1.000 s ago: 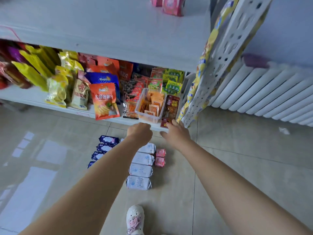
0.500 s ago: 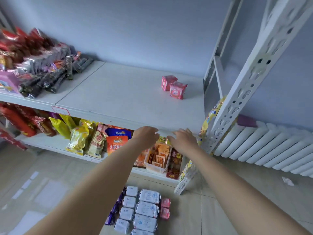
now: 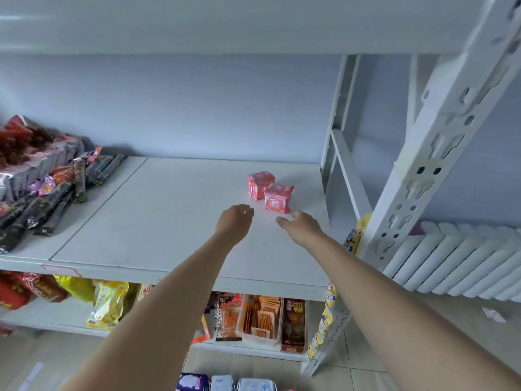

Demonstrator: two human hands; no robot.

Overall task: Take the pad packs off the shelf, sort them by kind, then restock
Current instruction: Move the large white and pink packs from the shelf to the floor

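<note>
Two small pink pad packs stand side by side at the back right of the white middle shelf: the nearer pack and the farther pack. My left hand hovers over the shelf just left of the nearer pack, fingers loosely curled, holding nothing. My right hand is stretched out just below that pack with fingers apart, not touching it. White and purple pad packs lie on the floor at the bottom edge, partly cut off.
Dark and red snack packets are piled at the shelf's left end. The lower shelf holds yellow bags and a clear bin of orange sachets. A perforated white upright stands on the right, with a white radiator behind it.
The view rose from the floor and lower shelf to the middle shelf. Both hands moved up and forward over the shelf, close to the two pink packs.
</note>
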